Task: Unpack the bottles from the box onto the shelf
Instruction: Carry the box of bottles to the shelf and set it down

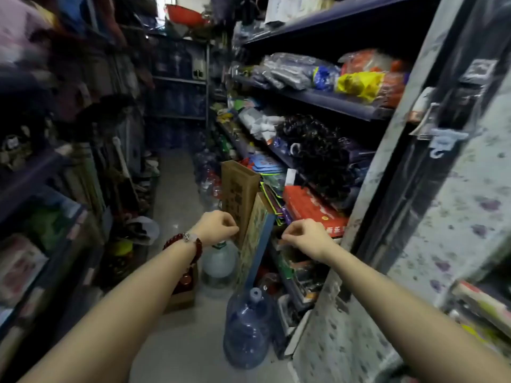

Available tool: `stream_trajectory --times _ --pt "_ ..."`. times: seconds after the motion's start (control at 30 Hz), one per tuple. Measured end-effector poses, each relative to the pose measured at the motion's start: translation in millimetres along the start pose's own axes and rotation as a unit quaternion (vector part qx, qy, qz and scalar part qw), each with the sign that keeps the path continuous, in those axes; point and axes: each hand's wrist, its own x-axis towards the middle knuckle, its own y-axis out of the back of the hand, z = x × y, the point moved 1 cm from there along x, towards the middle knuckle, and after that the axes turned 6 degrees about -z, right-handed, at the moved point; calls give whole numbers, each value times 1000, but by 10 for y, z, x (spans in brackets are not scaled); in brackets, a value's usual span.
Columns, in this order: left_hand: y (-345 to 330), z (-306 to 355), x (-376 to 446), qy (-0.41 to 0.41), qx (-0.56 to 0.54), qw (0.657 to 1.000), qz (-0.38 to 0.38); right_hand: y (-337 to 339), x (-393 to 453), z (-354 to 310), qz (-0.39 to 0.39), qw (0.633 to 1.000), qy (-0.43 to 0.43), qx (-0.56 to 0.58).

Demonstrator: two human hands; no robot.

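Observation:
A small brown cardboard box sits on the floor under my left wrist, with dark red-topped bottles showing in it, mostly hidden by my arm. My left hand, with a red bead bracelet on the wrist, is curled shut beside a tall upright carton; I see nothing in it. My right hand is curled shut at the front edge of the right-hand shelf, just below a flat red package, and also holds nothing visible.
The aisle is narrow, with packed shelves on both sides. A blue water jug and a clear jug with a green cap stand on the floor ahead. A patterned flat board leans against the shelf. More jugs crowd the far end.

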Motion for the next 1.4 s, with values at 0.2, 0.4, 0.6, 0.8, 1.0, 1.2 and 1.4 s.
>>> stream_trajectory --times 0.2,0.4,0.6,0.8,1.0,1.2,1.4 --pt "129 -604 346 67 -36 997 16 -514 742 -178 -58 997 22 36" --pt "115 -1207 752 143 -59 987 37 -920 1611 -160 -113 992 46 37" --pt "206 -1759 1296 231 -91 965 88 -1202 2616 -197 -166 983 68 46" --pt "442 -2305 1825 270 -130 949 97 -1661 3584 -435 -218 972 74 39" --pt "777 -3071 2459 278 -147 945 88 -2325 4494 -705 -248 966 54 39" --pt "1111 -4068 3425 279 -130 951 39 -3024 5583 -941 -255 966 15 39" --pt "1093 -5044 4338 283 -165 945 -11 -3618 6433 -815 -250 966 -45 48"
